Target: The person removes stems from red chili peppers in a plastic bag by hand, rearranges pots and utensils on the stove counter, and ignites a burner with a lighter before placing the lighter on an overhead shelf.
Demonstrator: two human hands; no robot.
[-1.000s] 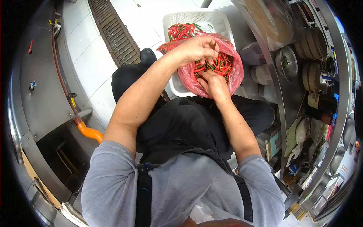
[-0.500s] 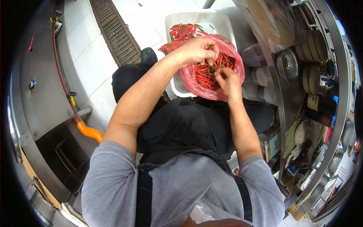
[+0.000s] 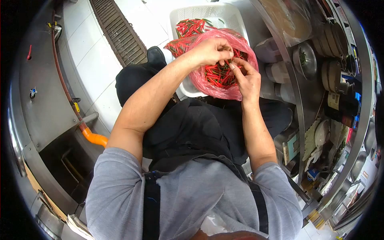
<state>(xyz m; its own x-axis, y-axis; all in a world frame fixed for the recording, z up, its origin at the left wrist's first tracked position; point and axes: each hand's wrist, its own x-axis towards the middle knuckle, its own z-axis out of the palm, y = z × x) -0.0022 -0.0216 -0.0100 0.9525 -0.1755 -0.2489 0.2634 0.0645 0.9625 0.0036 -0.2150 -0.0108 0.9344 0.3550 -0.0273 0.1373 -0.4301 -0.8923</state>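
Observation:
A pink plastic bag [image 3: 200, 83], its mouth open, holds many small red chili peppers [image 3: 219, 78] with green stems. Over the bag, my left hand [image 3: 214, 52] comes from the left with its fingers pinched. My right hand [image 3: 249, 79] is bent in from the right, thumb and fingertips closed, almost touching the left fingertips. A small chili pepper seems to be between the two pinches, largely covered by the fingers. The bag rests in a white plastic basket [image 3: 175, 18], where more loose red chilies [image 3: 190, 28] lie at the far end.
Right of the basket stands a metal shelf [image 3: 291, 80] with plastic tubs [image 3: 278, 72], a metal bowl [image 3: 306, 60] and stacked containers. To the left are a floor drain grate [image 3: 120, 32], a steel cabinet [image 3: 36, 72] and an orange pipe [image 3: 94, 138].
My right hand has risen out of the chilies toward my left fingertips, so the two hands now meet above the bag. The whole view has shifted slightly.

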